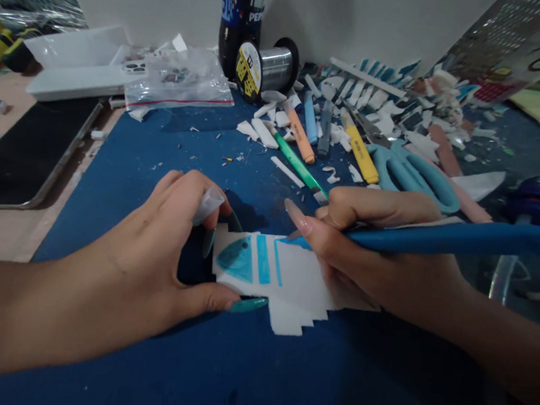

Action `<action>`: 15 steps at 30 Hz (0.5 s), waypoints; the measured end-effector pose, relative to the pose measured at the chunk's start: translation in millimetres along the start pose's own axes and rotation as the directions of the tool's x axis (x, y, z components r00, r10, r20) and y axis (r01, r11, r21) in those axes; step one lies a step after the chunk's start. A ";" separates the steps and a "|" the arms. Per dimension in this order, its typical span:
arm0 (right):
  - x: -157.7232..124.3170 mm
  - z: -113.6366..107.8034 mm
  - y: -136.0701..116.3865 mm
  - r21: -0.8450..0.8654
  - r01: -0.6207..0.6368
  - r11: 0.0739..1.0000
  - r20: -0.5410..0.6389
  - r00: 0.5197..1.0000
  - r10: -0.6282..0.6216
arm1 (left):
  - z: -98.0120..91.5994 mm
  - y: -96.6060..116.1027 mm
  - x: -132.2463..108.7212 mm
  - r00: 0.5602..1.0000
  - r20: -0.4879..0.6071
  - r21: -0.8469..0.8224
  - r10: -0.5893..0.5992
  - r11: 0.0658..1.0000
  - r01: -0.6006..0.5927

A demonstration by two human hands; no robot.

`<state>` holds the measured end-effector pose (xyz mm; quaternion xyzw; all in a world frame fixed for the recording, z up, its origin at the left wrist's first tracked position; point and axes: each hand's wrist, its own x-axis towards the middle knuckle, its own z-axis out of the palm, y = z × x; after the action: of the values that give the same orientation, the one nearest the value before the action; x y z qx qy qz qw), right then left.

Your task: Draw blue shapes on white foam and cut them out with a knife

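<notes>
A white sheet piece (308, 272) with stepped edges lies on the blue work surface in front of me. On it are a blue triangular fish head (237, 259) with a dark eye dot, a wide blue bar (262, 260) and a thinner blue line. My left hand (180, 232) steadies its left end, thumb at the near edge and fingers at the far edge. A whitish cover sits on one finger. In my right hand (366, 236) is a long blue pen (446, 237), its tip touching the sheet right of the thin line. The right palm hides part of the sheet.
Behind the hands lie highlighters (358, 148), blue-handled scissors (414, 174) and a heap of white scraps (383, 102). A wire spool (275, 64) stands by a Pepsi bottle (241, 23). At left are a phone (33, 150) and a zip bag (181, 81).
</notes>
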<state>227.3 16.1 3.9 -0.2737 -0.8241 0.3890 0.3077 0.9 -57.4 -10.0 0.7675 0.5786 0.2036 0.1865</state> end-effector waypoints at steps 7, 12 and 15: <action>2.8 0.0 -2.3 0.009 0.020 1.000 -0.002 1.000 -0.020 | 1.7 -0.3 -0.4 1.000 -0.013 -0.021 0.012 1.000 -0.013; 3.0 0.6 -1.2 0.002 0.029 1.000 0.014 0.999 -0.029 | 1.0 -1.0 -0.4 1.000 -0.021 0.007 -0.002 1.000 0.002; 2.5 -0.6 -1.2 -0.012 0.031 0.999 0.018 0.999 -0.031 | -0.3 -3.5 0.4 0.999 -0.006 0.010 0.041 0.999 -0.041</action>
<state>225.9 17.5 5.9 -0.2591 -0.8334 0.3815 0.3046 -2.0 -56.1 -11.6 0.7794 0.5644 0.2070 0.1766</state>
